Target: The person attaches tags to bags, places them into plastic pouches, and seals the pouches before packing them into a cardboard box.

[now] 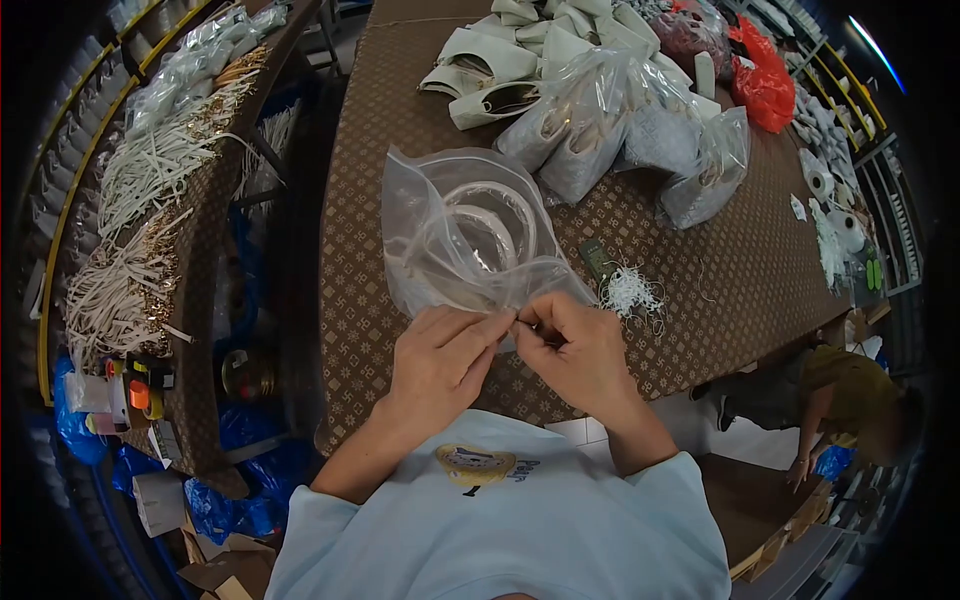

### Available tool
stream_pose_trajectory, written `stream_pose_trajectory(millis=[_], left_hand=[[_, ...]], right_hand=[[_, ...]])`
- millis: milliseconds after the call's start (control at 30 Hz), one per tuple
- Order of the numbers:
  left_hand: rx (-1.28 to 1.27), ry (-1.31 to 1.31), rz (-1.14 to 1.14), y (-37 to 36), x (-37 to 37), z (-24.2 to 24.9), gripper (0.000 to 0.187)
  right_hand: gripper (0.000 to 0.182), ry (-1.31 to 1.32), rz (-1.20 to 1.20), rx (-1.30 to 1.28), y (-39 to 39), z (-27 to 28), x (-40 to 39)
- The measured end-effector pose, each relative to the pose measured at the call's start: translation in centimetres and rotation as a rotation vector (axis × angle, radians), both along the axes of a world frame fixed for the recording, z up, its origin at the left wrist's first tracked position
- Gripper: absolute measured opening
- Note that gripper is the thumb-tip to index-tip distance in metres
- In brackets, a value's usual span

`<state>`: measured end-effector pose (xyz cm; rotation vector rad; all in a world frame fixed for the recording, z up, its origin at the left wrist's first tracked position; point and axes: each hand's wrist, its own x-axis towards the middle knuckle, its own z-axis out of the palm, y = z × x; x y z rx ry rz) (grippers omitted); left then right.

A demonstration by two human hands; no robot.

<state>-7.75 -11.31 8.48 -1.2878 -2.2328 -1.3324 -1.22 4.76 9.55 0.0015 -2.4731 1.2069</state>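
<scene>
A clear plastic bag (420, 215) lies on the brown patterned table (370, 120), with pale ring-shaped pieces (490, 225) inside it. My left hand (445, 355) pinches the bag's near edge. Close beside it, my right hand (575, 350) is closed at the same edge, thumb and forefinger together. The fingertips of both hands nearly meet there; any small item between them is too small to make out. Just beyond my right hand are a heap of white strings (632, 292) and a dark green packet (597, 260).
Pale bags (490, 55), several of them plastic-wrapped (590, 150), fill the far side, near a red plastic bag (765, 85). Straps (130, 280) cover a side table at left. Another person (850, 400) bends over a cardboard box (750, 500) at lower right.
</scene>
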Motion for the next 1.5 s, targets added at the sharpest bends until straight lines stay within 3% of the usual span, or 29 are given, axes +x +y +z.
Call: stream_pose_trajectory(millis=[100,167,200,267,767,1033,1100,1167,1233,1267,1333,1467,1500], left_hand=[[-0.032,0.084,-0.044,-0.2,-0.2,0.0,0.036],[0.070,-0.177,-0.069,-0.2,-0.1,-0.6,0.038],[0.074,-0.174,-0.080,-0.3,0.0,-0.4,0.038],[0.121,-0.481,-0.123,-0.4,0.2,0.3,0.036],[0.201,-0.450,-0.163,-0.9,0.0,-0.9,0.033],[0.174,-0.502,-0.173,-1.7,-0.2,-1.6,0.028],[0.172,-0.540,-0.170,-2.4,-0.4,-2.5,0.026],[0.399,-1.009,-0.066,-4.2,-1.4,-3.6,0.021],[0.386,-1.128,-0.083,-6.2,-3.1,-3.5,0.017],[0.401,-1.203,-0.082,-7.1,-3.9,-4.5,0.017],[0.309,-1.274,-0.126,-7.4,-4.2,-6.3,0.018],[-0.048,-1.314,-0.429,-2.6,-0.7,-8.3,0.020],[-0.078,-1.298,-0.481,-0.8,0.4,-8.8,0.021]], right_hand=[[0.010,-0.018,0.022,-0.147,-0.1,-0.3,0.1],[0.010,-0.004,0.015,-0.191,-0.5,-0.6,0.1],[0.010,0.017,0.007,-0.210,-0.8,-0.7,0.2],[0.009,0.039,-0.010,-0.225,-1.1,-0.7,0.2],[0.011,0.120,-0.069,-0.092,-2.4,-0.7,0.7],[0.009,-0.026,-0.054,-0.352,-2.9,-1.4,1.3],[0.008,-0.119,-0.022,-0.433,-2.0,-2.8,2.5],[0.008,-0.208,-0.003,-0.518,-0.2,-4.5,3.6],[0.015,-0.502,-0.211,-0.727,1.9,-6.7,4.6],[0.015,-0.494,-0.232,-0.736,2.8,-9.1,4.7],[0.019,-0.472,-0.471,-0.484,4.9,-14.4,4.2],[0.028,-0.436,-0.617,-0.574,7.1,-17.8,2.8],[0.034,-0.335,-0.623,-0.247,8.0,-18.6,3.1]])
